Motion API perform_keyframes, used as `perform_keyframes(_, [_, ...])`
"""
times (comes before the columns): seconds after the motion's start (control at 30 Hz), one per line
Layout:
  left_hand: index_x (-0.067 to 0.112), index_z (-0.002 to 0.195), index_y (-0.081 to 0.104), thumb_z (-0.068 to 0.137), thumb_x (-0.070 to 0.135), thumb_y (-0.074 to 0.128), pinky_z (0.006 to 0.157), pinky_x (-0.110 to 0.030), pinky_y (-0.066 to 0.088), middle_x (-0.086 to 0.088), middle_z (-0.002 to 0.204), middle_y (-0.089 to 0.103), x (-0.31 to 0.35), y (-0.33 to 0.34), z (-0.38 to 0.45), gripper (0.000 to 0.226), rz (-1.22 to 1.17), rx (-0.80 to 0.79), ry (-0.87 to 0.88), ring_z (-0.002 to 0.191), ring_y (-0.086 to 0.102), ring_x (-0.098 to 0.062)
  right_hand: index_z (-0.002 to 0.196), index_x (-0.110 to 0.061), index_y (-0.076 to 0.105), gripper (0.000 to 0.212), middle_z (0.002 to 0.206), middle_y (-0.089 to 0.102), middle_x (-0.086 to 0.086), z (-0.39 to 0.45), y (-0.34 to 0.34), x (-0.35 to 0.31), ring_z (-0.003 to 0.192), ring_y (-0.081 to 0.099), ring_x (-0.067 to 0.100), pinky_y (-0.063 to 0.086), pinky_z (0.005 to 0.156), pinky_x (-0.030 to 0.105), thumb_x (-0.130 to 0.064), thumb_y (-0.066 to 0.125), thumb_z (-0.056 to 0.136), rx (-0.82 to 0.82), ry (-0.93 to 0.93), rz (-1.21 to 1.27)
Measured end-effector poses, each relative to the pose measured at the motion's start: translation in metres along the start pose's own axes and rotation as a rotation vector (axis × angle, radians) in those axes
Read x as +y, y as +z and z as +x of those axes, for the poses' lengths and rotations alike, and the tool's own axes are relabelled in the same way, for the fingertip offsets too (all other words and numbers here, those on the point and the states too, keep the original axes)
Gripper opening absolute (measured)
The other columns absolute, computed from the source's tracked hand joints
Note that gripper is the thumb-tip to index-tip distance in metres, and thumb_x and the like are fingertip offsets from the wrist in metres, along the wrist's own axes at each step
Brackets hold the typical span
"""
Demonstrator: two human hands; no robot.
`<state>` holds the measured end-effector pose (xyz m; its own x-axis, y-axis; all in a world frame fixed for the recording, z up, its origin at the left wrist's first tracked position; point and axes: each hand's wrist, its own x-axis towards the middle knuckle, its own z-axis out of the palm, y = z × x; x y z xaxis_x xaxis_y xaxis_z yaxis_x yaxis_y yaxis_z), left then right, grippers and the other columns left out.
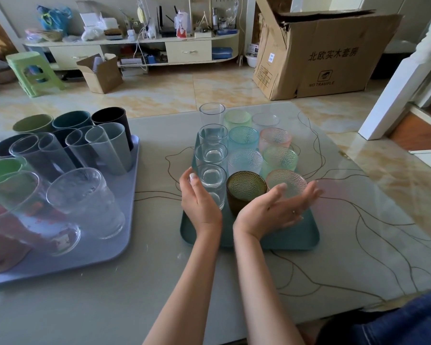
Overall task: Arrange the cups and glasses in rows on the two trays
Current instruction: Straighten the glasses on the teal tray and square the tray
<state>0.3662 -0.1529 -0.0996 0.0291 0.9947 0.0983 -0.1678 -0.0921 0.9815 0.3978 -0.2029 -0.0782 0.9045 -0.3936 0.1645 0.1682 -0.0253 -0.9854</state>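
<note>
A teal tray [291, 239] in front of me carries three rows of glasses: tall clear ones on the left, textured tinted tumblers in the middle and right. My left hand [199, 200] rests open against the nearest tall clear glass [213, 183]. My right hand [281, 206] lies palm up, fingers straight, just in front of the dark olive tumbler [245, 189] and under the near side of a pink textured tumbler [288, 181]. A lavender tray [125, 220] at the left holds several tall plastic cups and clear glasses packed together.
The trays sit on a pale glass-topped table [159, 282] with a line drawing on it. A strip of bare table separates the trays. Beyond the far edge are a tiled floor, a large cardboard box [321, 58], a small open box and a green stool [33, 70].
</note>
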Motion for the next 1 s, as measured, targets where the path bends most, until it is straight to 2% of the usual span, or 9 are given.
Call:
perform_keyframes(0.13, [0.012, 0.117, 0.057, 0.086, 0.041, 0.029, 0.063, 0.006, 0.031, 0.025, 0.091, 0.055, -0.002, 0.001, 0.000, 0.050, 0.009, 0.017, 0.011, 0.079, 0.050, 0.027, 0.143, -0.008, 0.033, 0.063, 0.155, 0.025, 0.010, -0.003, 0.000, 0.000, 0.141, 0.029, 0.023, 0.015, 0.114, 0.050, -0.041, 0.027, 0.090, 0.015, -0.032, 0.004])
perform_keyframes(0.27, [0.012, 0.117, 0.057, 0.086, 0.041, 0.028, 0.066, 0.005, 0.032, 0.020, 0.093, 0.057, -0.003, 0.002, 0.002, 0.051, 0.012, 0.029, 0.016, 0.083, 0.052, 0.021, 0.142, -0.007, 0.035, 0.066, 0.154, 0.026, 0.011, -0.004, 0.000, 0.002, 0.140, 0.030, 0.023, 0.020, 0.112, 0.052, -0.043, 0.024, 0.088, 0.005, -0.045, 0.003])
perform_keyframes(0.37, [0.012, 0.117, 0.058, 0.087, 0.038, 0.027, 0.070, 0.004, 0.033, 0.012, 0.100, 0.059, -0.002, 0.004, 0.004, 0.050, 0.022, 0.033, 0.034, 0.090, 0.053, 0.007, 0.141, -0.005, 0.037, 0.064, 0.154, 0.027, 0.012, -0.003, -0.001, 0.002, 0.140, 0.031, 0.025, 0.023, 0.111, 0.053, -0.041, 0.026, 0.089, -0.003, -0.058, 0.006])
perform_keyframes(0.53, [0.012, 0.111, 0.060, 0.088, 0.040, 0.028, 0.068, 0.002, 0.034, 0.024, 0.089, 0.056, -0.004, 0.005, 0.006, 0.049, 0.037, 0.032, 0.043, 0.084, 0.053, 0.014, 0.140, -0.005, 0.037, 0.052, 0.153, 0.027, 0.013, -0.002, -0.003, 0.002, 0.140, 0.031, 0.026, 0.022, 0.112, 0.051, -0.024, 0.035, 0.092, -0.007, -0.028, 0.027])
perform_keyframes(0.77, [0.013, 0.106, 0.061, 0.088, 0.040, 0.027, 0.069, -0.013, 0.040, 0.024, 0.084, 0.058, -0.004, 0.003, 0.003, 0.047, 0.052, 0.026, 0.046, 0.082, 0.058, 0.000, 0.140, -0.005, 0.037, 0.052, 0.153, 0.029, 0.013, -0.001, -0.008, 0.000, 0.139, 0.031, 0.025, 0.022, 0.112, 0.048, -0.022, 0.036, 0.091, -0.040, -0.030, 0.035])
perform_keyframes(0.87, [0.014, 0.106, 0.062, 0.088, 0.039, 0.027, 0.070, -0.016, 0.041, 0.025, 0.085, 0.058, -0.002, 0.002, 0.002, 0.047, 0.055, 0.028, 0.044, 0.086, 0.059, -0.009, 0.140, -0.007, 0.038, 0.052, 0.150, 0.035, 0.011, 0.002, -0.011, 0.002, 0.136, 0.036, 0.027, 0.027, 0.110, 0.050, -0.023, 0.036, 0.090, -0.071, -0.035, 0.036])
perform_keyframes(1.0, [0.014, 0.102, 0.063, 0.087, 0.039, 0.028, 0.069, -0.023, 0.043, 0.023, 0.081, 0.059, -0.002, 0.000, 0.000, 0.046, 0.066, 0.036, 0.032, 0.083, 0.059, -0.009, 0.139, -0.009, 0.038, 0.052, 0.146, 0.042, 0.010, 0.005, -0.018, 0.003, 0.128, 0.045, 0.031, 0.034, 0.104, 0.052, -0.024, 0.035, 0.089, -0.110, -0.037, 0.045])
